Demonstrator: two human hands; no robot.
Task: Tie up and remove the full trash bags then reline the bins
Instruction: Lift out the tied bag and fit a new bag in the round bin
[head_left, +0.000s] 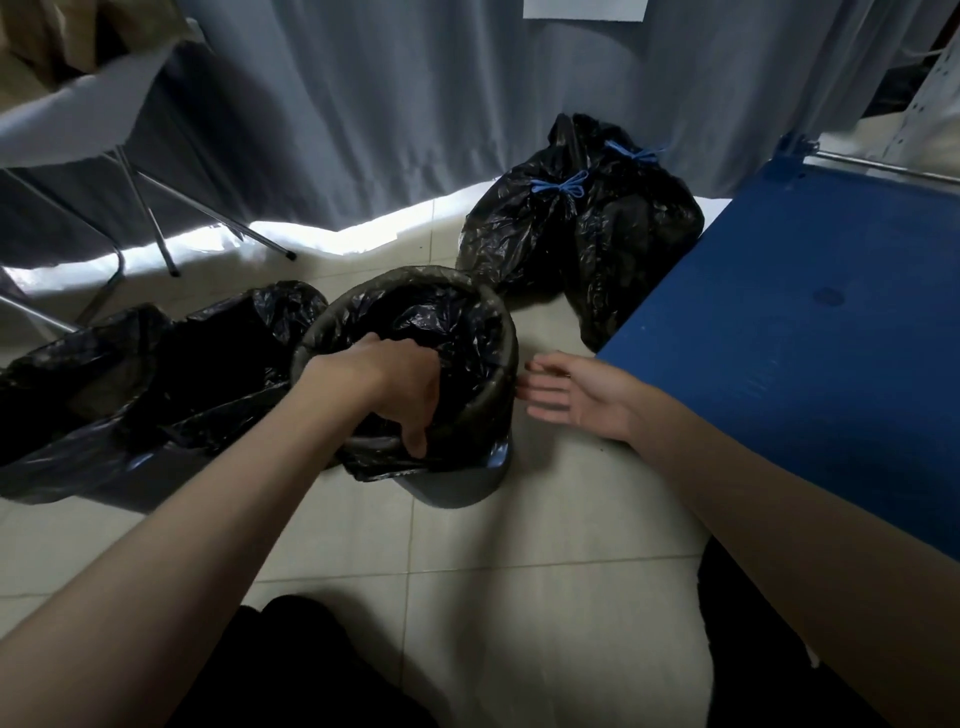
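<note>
Dark trousers (311, 670) at bottom edge; person crouched over tiled floor (519, 545).

Left hand (400, 389): reaches over the near rim of the bin (457, 483), fingers curled round the black liner (447, 322) at the rim, thumb outside, fingers partly hidden inside the plastic. Liner is folded over the rim all round and hangs down the near side.

Right hand (582, 397): just right of the bin, palm up, fingers straight and loose, holds nothing; fingertips near the rim, contact cannot be told.

Bin stands upright on the floor, centre of view.

Left of bin: more black bags (130, 374), open and slack, touching it.

Right: blue panel (810, 322).

Behind bin: two full bags (571, 234), side by side, necks tied with blue drawstrings (563, 188), apart from the bin.

Far: grey curtain (389, 104); metal-legged chair (104, 104), upper left.
</note>
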